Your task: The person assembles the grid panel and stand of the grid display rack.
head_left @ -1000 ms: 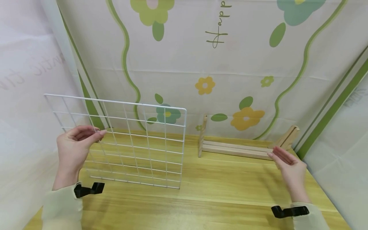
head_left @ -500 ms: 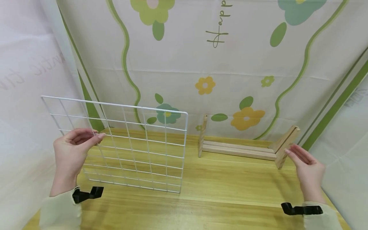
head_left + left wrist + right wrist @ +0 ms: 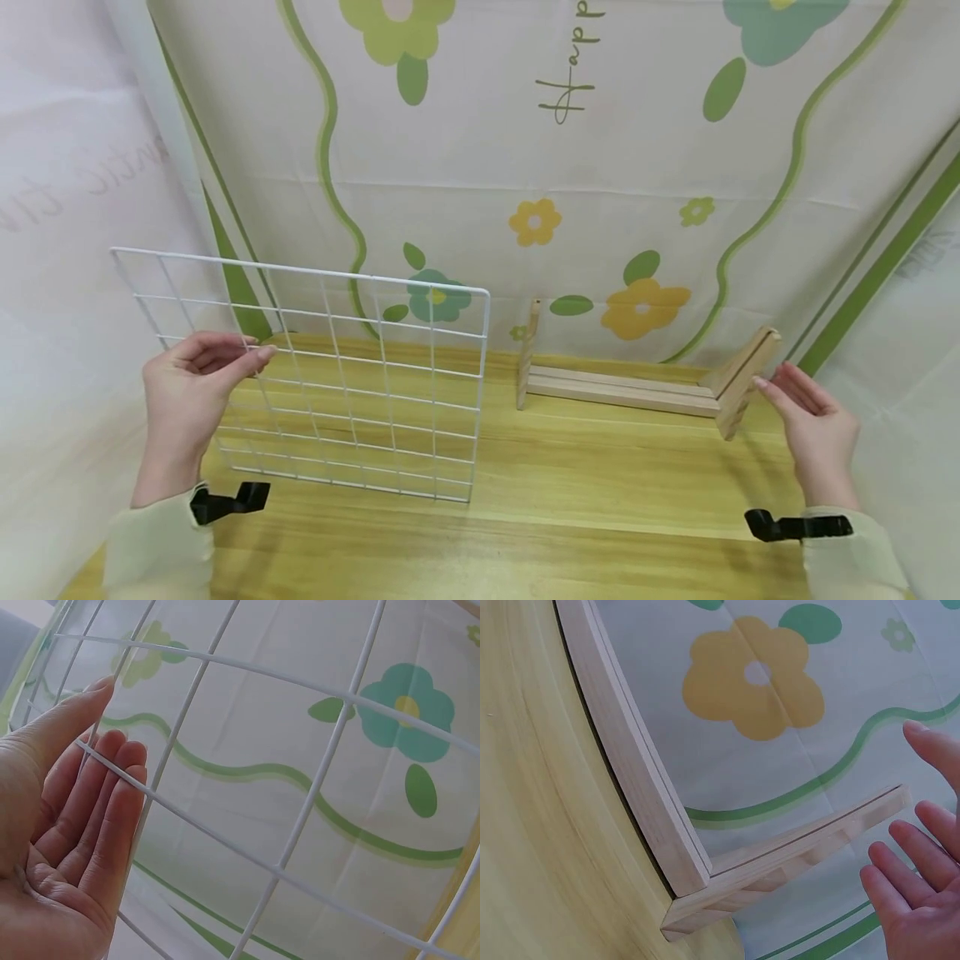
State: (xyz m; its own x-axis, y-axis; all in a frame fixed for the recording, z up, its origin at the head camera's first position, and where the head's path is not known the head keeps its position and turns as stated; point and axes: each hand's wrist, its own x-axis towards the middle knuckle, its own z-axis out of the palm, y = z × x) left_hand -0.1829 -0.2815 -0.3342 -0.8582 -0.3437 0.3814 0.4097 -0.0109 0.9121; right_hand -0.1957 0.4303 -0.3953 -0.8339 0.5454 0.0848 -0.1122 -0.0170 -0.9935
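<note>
A white wire grid panel (image 3: 360,367) stands tilted at the left of the table, its lower edge close to the wood. My left hand (image 3: 187,408) pinches its wires near the left side, thumb in front and fingers behind. In the left wrist view, the fingers (image 3: 101,817) of that hand reach past a wire of the grid. Further right sits a light wooden stand (image 3: 622,392), a low grooved bar between two upright end pieces. Just outside its right end piece (image 3: 750,383) is my right hand (image 3: 817,429), thumb and fingers apart and holding nothing.
Under everything lies a yellow wood-grain table (image 3: 570,492). A pale cloth (image 3: 465,150) with printed flowers hangs behind it, and further white cloth (image 3: 67,275) closes the left and right sides.
My right hand has moved right, from in front of the stand's right end to just outside it. The left hand and grid panel have shifted only slightly, a little lower.
</note>
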